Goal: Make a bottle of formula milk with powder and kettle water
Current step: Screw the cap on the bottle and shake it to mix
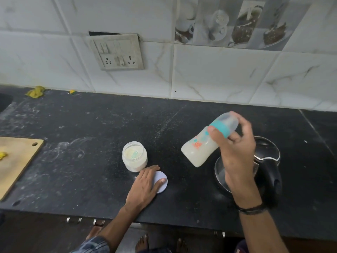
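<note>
Our right hand [237, 154] is gripping the capped bottle [198, 143] by its collar, tilting it above the counter [91, 134] by the kettle [269, 176], the milk [193, 157] seemingly mixed already, while our left hand [144, 185] is lying flat, fingers straight, on the lid [163, 187] beside the open jar [135, 157], which we judge is left to close.

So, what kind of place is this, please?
Most likely a home kitchen: a dark stone countertop under a tiled wall with a switch panel, an electric kettle and a wooden chopping board; the right hand holds a feeding bottle.
</note>
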Available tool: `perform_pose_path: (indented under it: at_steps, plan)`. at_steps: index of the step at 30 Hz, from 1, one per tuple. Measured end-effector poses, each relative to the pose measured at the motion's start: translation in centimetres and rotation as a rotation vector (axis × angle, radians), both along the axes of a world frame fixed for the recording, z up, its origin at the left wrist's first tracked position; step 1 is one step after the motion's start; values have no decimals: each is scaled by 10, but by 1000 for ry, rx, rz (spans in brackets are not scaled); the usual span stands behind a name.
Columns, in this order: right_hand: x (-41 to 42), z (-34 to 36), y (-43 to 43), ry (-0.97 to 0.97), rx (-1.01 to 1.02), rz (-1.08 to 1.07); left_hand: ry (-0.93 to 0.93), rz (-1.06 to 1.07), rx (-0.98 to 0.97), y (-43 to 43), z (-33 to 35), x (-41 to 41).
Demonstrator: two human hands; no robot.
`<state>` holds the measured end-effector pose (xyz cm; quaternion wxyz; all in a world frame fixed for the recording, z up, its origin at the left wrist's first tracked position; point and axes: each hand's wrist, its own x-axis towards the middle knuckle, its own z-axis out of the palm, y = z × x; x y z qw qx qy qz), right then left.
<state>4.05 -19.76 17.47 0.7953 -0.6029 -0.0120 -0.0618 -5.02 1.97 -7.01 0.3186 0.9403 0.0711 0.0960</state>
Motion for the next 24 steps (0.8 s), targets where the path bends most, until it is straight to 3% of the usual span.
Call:
perform_pose_path:
  at_steps: [5,9,14,18,22,24]
  plan:
    - [1,3,-7,-49,205,-152,4,-3,5,-1,1,2]
    - [-1,2,-6,8,-10,21,8,-6,4,0,0,0]
    - [-1,6,-11,28,222,-182,23,6,-9,-2,1,2]
    - [-6,-1,-4,39,-7,15,21,-3,-8,0,2,0]
    - [-4,9,-8,3,193,-167,29,2,-5,-2,3,2]
    - [-2,10,-7,13,128,-110,29,3,-7,-2,2,0]
